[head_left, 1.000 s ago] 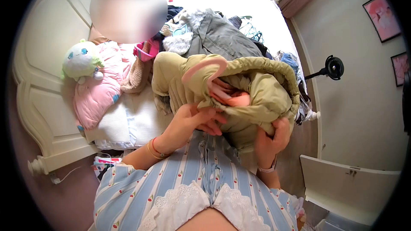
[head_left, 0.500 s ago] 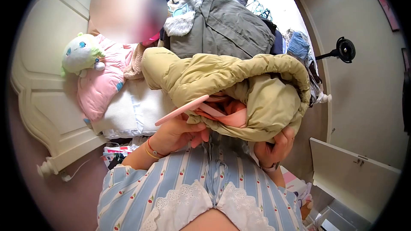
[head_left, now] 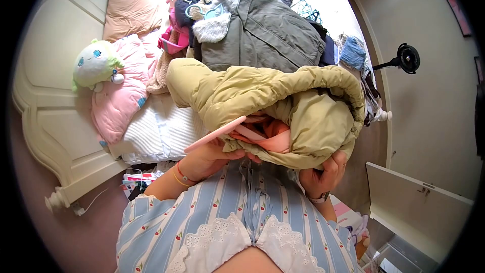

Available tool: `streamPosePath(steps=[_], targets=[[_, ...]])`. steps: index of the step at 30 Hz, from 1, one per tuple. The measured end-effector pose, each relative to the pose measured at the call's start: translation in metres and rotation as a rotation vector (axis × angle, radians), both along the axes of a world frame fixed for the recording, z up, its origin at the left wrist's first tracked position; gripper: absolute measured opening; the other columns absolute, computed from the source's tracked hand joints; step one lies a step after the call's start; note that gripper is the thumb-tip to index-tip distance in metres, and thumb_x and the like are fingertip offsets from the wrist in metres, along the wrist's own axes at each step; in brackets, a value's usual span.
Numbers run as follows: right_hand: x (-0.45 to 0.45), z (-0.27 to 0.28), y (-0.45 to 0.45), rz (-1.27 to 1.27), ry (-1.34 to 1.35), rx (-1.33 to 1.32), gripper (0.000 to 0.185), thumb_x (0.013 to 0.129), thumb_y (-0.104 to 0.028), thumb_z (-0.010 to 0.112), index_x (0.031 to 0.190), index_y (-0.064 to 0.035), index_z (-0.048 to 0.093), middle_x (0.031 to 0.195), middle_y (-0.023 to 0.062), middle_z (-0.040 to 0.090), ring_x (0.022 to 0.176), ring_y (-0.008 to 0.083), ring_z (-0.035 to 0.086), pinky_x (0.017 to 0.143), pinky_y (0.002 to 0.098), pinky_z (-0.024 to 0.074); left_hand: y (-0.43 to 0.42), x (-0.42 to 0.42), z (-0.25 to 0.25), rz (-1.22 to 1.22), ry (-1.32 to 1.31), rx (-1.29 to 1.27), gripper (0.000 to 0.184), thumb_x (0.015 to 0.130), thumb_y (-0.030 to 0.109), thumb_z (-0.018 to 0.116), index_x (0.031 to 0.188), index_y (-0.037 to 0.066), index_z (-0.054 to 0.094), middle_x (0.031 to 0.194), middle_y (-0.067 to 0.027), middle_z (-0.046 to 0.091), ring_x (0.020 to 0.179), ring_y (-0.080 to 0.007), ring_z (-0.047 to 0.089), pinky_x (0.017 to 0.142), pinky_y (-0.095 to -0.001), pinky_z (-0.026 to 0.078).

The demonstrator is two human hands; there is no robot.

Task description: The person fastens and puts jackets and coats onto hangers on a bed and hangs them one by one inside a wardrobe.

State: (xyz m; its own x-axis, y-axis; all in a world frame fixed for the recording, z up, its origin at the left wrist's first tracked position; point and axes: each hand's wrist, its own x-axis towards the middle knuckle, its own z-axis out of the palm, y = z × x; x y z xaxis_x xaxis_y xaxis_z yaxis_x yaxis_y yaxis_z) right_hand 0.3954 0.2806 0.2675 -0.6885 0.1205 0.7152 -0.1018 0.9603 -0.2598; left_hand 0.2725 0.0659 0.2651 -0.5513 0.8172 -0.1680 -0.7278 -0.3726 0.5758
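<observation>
A yellow-green puffer jacket (head_left: 227,88) is held up in front of me, its opening showing an orange-pink lining (head_left: 275,136). From that opening juts one arm of a smooth pink clothes hanger (head_left: 214,135); the rest of it is hidden inside. My left hand (head_left: 214,155) is closed on the jacket's lower edge, just beneath the hanger arm, with its fingertips partly covered. On the other side, my right hand (head_left: 326,174) grips the same edge at the lower right, fingers curled into the fabric.
A grey coat (head_left: 262,30) with fur trim lies on the bed beyond the jacket, among other clothes and blue hangers (head_left: 308,12). To the left are a plush doll (head_left: 96,63), a pink quilted item (head_left: 121,106) and the headboard (head_left: 55,86). A black fan (head_left: 406,58) stands right.
My left hand has moved up slightly against the jacket edge, and its fingers have closed onto the fabric. The jacket and my right hand stay nearly in place.
</observation>
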Motion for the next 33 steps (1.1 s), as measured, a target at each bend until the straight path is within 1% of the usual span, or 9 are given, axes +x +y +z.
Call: streamPosePath(steps=[7,13,16,18,22,25,27,31,33], targets=[[-0.008,0.006,-0.003,-0.010,-0.004,-0.020,0.025,0.072,-0.003,0.067,0.091,-0.0010,0.050,0.087,0.0159,0.057,0.071,0.0327,0.053,0.065,0.0380,0.0420,0.002,0.001,-0.012,0.011,-0.052,0.064,0.043,0.085,-0.004,0.054,0.127,0.002,0.045,0.115,-0.0120,0.056,0.094,-0.0203,0.057,0.080,-0.0337,0.047],[-0.030,0.020,-0.004,-0.048,0.008,-0.053,0.025,0.069,0.003,0.063,0.090,-0.0002,0.051,0.086,0.0163,0.056,0.073,0.0344,0.054,0.067,0.0380,0.0433,0.015,-0.004,-0.020,0.197,0.301,-0.106,0.022,0.088,0.002,0.050,0.109,0.000,0.056,0.097,-0.0074,0.061,0.088,-0.0179,0.057,0.077,-0.0310,0.046],[-0.042,0.027,-0.004,-0.047,0.030,-0.060,0.025,0.068,0.004,0.063,0.090,-0.0005,0.052,0.086,0.0156,0.056,0.074,0.0335,0.054,0.068,0.0370,0.0435,0.026,-0.006,-0.016,0.355,0.306,-0.224,0.019,0.088,0.005,0.048,0.102,-0.001,0.059,0.091,-0.0070,0.063,0.086,-0.0180,0.060,0.078,-0.0300,0.046],[-0.053,0.031,-0.004,-0.031,0.036,-0.075,0.025,0.067,0.005,0.063,0.089,-0.0006,0.053,0.086,0.0150,0.056,0.075,0.0327,0.054,0.069,0.0366,0.0435,0.033,-0.011,0.003,0.310,0.058,-0.268,0.021,0.089,0.009,0.046,0.097,-0.002,0.061,0.089,-0.0076,0.064,0.085,-0.0175,0.063,0.075,-0.0274,0.047],[-0.085,0.045,-0.010,-0.025,0.118,-0.109,0.026,0.066,0.005,0.065,0.089,-0.0016,0.055,0.086,0.0128,0.056,0.078,0.0309,0.055,0.073,0.0343,0.0437,0.027,-0.019,0.001,0.237,0.105,-0.305,0.024,0.089,0.012,0.044,0.096,-0.003,0.062,0.086,-0.0078,0.066,0.087,-0.0195,0.064,0.073,-0.0275,0.048],[-0.113,0.061,-0.015,0.029,0.182,-0.127,0.026,0.065,0.004,0.066,0.088,-0.0022,0.055,0.086,0.0108,0.057,0.079,0.0282,0.055,0.076,0.0324,0.0438,0.023,-0.023,-0.015,0.354,0.239,-0.381,0.026,0.089,0.015,0.044,0.096,-0.002,0.063,0.079,-0.0087,0.066,0.084,-0.0186,0.065,0.071,-0.0296,0.048],[-0.130,0.078,-0.021,0.055,0.207,-0.128,0.026,0.065,0.004,0.067,0.088,-0.0022,0.055,0.086,0.0096,0.057,0.080,0.0261,0.056,0.076,0.0311,0.0439,0.018,-0.023,-0.031,0.485,0.689,-0.681,0.023,0.086,0.014,0.047,0.094,0.000,0.063,0.076,-0.0128,0.065,0.074,-0.0229,0.065,0.065,-0.0335,0.048],[-0.167,0.124,-0.031,0.030,0.178,-0.284,0.030,0.065,0.002,0.070,0.092,-0.0006,0.057,0.082,0.0049,0.059,0.075,0.0158,0.055,0.073,0.0259,0.0450,0.007,-0.031,-0.035,0.619,0.964,-1.082,0.018,0.083,0.011,0.050,0.091,0.002,0.063,0.075,-0.0161,0.063,0.066,-0.0298,0.061,0.059,-0.0365,0.046],[-0.185,0.146,-0.026,0.086,0.128,-0.581,0.027,0.071,-0.001,0.071,0.095,0.0006,0.060,0.084,0.0039,0.062,0.075,0.0148,0.056,0.071,0.0252,0.0459,0.001,-0.049,-0.017,0.980,1.259,-1.201,0.011,0.081,0.009,0.052,0.082,0.003,0.061,0.072,-0.0157,0.061,0.063,-0.0347,0.057,0.054,-0.0399,0.044]])
